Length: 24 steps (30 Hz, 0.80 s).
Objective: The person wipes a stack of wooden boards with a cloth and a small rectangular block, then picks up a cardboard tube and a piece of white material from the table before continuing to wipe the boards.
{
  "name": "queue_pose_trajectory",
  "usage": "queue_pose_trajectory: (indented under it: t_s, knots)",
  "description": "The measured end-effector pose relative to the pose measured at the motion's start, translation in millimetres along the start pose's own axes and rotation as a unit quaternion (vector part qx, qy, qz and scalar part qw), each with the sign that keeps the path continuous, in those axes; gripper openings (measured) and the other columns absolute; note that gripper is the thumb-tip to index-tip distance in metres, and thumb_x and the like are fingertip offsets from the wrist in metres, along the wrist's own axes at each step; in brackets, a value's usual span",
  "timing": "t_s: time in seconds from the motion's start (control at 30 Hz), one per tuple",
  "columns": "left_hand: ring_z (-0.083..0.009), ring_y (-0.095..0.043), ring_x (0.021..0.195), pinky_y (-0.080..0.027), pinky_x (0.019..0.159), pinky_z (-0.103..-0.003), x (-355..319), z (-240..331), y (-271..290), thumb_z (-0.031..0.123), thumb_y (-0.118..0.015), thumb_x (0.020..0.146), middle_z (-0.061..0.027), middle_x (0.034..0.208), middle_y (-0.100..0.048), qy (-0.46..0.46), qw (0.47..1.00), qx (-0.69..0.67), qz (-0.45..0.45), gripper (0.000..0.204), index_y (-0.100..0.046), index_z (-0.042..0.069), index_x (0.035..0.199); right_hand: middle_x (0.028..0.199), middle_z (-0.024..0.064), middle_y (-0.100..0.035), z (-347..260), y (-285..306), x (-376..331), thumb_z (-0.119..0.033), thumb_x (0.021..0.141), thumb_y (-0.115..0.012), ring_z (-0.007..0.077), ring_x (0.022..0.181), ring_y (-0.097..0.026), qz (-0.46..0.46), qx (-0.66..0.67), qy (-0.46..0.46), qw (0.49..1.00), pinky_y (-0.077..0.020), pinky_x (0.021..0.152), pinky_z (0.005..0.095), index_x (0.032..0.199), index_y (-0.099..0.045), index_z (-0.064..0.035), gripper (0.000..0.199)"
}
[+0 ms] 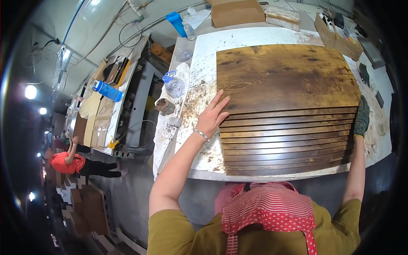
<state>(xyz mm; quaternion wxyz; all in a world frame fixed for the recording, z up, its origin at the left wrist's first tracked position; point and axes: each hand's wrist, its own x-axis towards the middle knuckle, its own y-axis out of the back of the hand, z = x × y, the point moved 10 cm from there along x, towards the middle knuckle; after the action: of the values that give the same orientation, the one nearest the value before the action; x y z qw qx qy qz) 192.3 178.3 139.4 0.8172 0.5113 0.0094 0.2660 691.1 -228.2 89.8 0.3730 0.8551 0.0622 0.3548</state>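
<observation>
A stack of dark brown wood-grain boards (287, 78) lies on the worktable, fanned so that their near edges step toward me like stairs. My left hand (211, 115) is bare, with a bracelet at the wrist. Its fingers are spread and touch the left edge of the stack near the top board's lower corner. My right hand (361, 119) wears a dark grey-green knit glove with a yellow cuff. It lies along the right edge of the stack with its fingers stretched out, partly hidden from view. Neither hand is wrapped round a board.
The white worktable (204, 72) is smeared with brown stains. Left of the stack stand a clear jug (173, 85) and a dirty jar (165, 106). Behind are a blue cup (176, 23), a cardboard box (237, 13) and a box of odds and ends (338, 40). Another person (70, 161) stands far left.
</observation>
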Motion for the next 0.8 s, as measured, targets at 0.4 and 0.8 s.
queue_pose_trajectory:
  t_s: [0.4, 0.8]
  knots:
    - [-0.0322, -0.013, 0.142, -0.023, 0.111, -0.039, -26, -25, 9, 0.038, -0.049, 0.093, -0.0134, 0.155, -0.007, -0.04, 0.981, -0.184, 0.035, 0.065, -0.024, 0.011, 0.146, 0.13, 0.0168, -0.05, -317, 27, -42, -0.023, 0.086, -0.06, 0.0342, 0.121, -0.044, 0.075, -0.114, 0.151, 0.979, -0.0326, 0.104, 0.0424, 0.127, -0.051, -0.0072, 0.045]
    - [-0.032, -0.027, 0.137, -0.021, 0.111, -0.04, 2, -23, 0, 0.028, -0.039, 0.096, -0.0143, 0.149, -0.027, -0.079, 0.977, -0.198, 0.006, 0.042, -0.053, 0.003, 0.127, 0.124, 0.0128, -0.052, -331, -54, -70, -0.034, 0.083, -0.054, 0.0305, 0.119, -0.045, -0.075, -0.2, 0.086, 0.973, -0.0273, 0.104, 0.0497, 0.118, -0.057, -0.0102, 0.042]
